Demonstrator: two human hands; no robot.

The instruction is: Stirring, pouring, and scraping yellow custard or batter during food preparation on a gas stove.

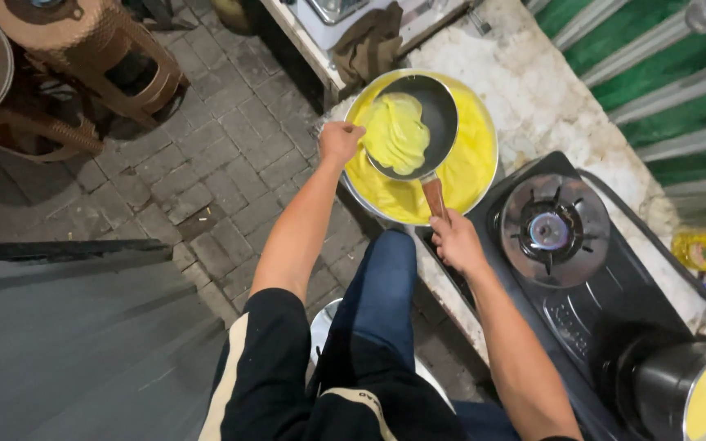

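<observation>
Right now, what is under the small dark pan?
Under the pan sits a wide metal bowl of yellow batter. The right hand holds the pan's handle. The pan hides the bowl's middle, so what lies there cannot be seen.

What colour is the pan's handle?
Reddish-brown wood handle, held by the right hand; head view.

A black gas stove [582,286] stands on the right, its burner [551,231] showing a blue flame. Near right sits a metal pot [680,392]. Brown plastic stools [83,57] stand far left on grey paving [206,180]. A brown cloth [369,45] hangs at the far edge.
</observation>
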